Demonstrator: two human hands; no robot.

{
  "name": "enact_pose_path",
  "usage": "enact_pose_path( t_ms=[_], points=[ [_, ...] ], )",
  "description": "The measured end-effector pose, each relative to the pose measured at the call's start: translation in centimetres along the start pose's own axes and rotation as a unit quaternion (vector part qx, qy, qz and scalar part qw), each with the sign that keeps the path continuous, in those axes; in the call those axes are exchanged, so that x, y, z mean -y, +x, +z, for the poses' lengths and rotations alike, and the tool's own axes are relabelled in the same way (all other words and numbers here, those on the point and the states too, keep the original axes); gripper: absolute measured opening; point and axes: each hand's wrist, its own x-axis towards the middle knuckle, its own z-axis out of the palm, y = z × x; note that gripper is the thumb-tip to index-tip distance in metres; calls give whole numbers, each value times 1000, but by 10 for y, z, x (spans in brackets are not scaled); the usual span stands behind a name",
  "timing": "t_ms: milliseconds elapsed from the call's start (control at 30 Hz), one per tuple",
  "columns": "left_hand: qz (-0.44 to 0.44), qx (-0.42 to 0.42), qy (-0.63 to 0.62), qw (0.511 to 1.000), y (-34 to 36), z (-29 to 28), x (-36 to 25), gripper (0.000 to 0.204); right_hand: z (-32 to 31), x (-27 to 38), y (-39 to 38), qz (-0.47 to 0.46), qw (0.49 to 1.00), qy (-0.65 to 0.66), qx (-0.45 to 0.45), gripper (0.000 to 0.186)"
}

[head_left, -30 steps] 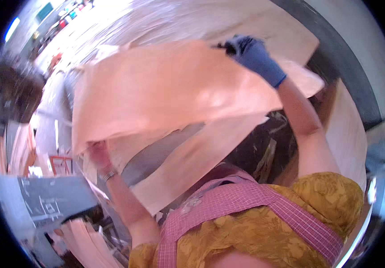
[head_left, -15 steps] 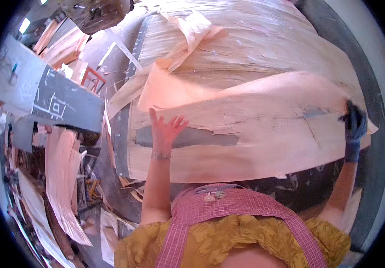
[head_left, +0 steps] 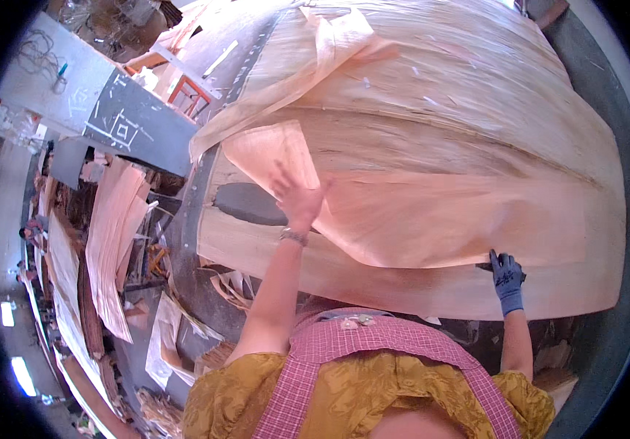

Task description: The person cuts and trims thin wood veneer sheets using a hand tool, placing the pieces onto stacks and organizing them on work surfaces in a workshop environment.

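A thin peach-coloured sheet of wood veneer (head_left: 417, 219) lies across a broad stack of pale veneer (head_left: 439, 95) in front of me. Its left end is lifted and folded into an upright flap. My bare left hand (head_left: 302, 199), fingers spread, is against the sheet beside this flap. At the sheet's near edge on the right is my right hand (head_left: 507, 279), in a dark grey-blue glove. Its fingers are closed round a small dark object that sticks out on both sides; its kind is hidden. An oval dark gap (head_left: 249, 203) shows in the veneer left of my left hand.
A twisted veneer strip (head_left: 322, 66) lies over the stack's far left. Left of the table stand a grey panel with white marks (head_left: 139, 117) and an orange frame (head_left: 187, 95). More veneer sheets (head_left: 114, 234) hang farther left, and scraps (head_left: 165, 340) lie below.
The peach sheet has come nearer and now lies flatter over the right of the stack. My right hand has moved left and toward me; my left hand has moved right onto the sheet.
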Motion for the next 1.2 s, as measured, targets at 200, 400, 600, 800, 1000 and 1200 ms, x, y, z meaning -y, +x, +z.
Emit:
enact_pose_path(
  t_ms=[200,400,600,800,1000,1200],
  points=[
    [-74,30,221,972,5,36,33,104,18,6,-2,12,998,59,9,51],
    [-93,-187,-186,960,14,26,124,89,30,13,-10,54,993,97,-40,45],
    [-264,-213,-538,772,-4,42,202,48,30,25,-24,73,991,114,-18,43],
    [-313,-150,-509,788,10,33,226,25,15,37,-18,95,988,104,61,41],
    [-395,-127,-407,814,36,21,223,34,-15,52,-18,76,985,136,71,46],
    [-365,-156,-355,847,40,8,222,33,-19,73,8,26,975,218,-38,47]
  ],
)
